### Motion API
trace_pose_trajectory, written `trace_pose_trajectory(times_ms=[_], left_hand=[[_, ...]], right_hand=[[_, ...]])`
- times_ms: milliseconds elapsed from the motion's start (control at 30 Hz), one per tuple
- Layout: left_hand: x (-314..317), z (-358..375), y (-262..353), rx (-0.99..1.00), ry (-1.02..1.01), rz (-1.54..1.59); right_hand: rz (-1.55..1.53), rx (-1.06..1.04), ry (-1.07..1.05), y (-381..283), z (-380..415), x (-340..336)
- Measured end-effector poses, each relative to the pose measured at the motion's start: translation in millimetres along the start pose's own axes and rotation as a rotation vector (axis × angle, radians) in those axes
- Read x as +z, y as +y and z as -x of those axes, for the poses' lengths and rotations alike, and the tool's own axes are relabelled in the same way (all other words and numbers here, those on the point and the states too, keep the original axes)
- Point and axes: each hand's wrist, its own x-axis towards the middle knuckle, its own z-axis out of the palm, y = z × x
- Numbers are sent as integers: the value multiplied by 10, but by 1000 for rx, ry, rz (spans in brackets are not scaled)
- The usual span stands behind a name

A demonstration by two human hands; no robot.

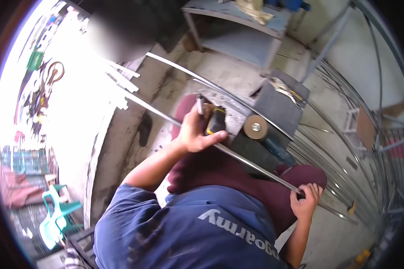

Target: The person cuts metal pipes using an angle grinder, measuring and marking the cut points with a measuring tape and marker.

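Observation:
A thin metal tube (256,168) lies slantwise across my lap, over the maroon trousers. My left hand (194,134) is closed around a black-and-yellow tape measure (217,121), its thumb stretched along the tube, which passes beneath the palm. At the tube's near right end, my right hand (306,201) has its fingers curled round the tip, by my knee. In front of my lap, an angle grinder (277,150) rests with its round tan disc (256,127) facing up. A longer tube (197,78) runs beyond it, roughly parallel.
Gloves (283,92) lie on a dark grey stool (296,80) ahead. Many long metal rods (332,157) spread over the floor at right. A metal table (233,18) stands at the back. Left are a turquoise plastic chair (54,217) and bright daylight. A blurred shape covers the top.

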Motion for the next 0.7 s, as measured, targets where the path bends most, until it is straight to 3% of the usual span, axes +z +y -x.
trace_pose_trajectory(times_ms=[33, 100, 167, 300, 433, 500, 633, 700], left_hand=[[48, 105, -207, 20, 90, 75], [11, 123, 10, -210, 135, -39], [-36, 77, 132, -286, 139, -38], [6, 14, 264, -334, 107, 505], [110, 4, 490, -380, -51, 555], [203, 24, 518, -253, -155, 246], [342, 51, 1043, -301, -517, 91], [378, 75, 1262, -255, -698, 25]], right_hand=[[-1, 2, -38, -17, 24, 4], [-3, 19, -120, -88, 59, -1], [3, 25, -177, -145, 34, -13], [-14, 98, -274, -267, -71, -170], [-63, 44, -162, -594, -368, -274], [-106, -52, -82, -765, -532, -269], [-132, -275, 150, -1099, -756, -162], [-379, -197, 146, -1290, -849, -139]])
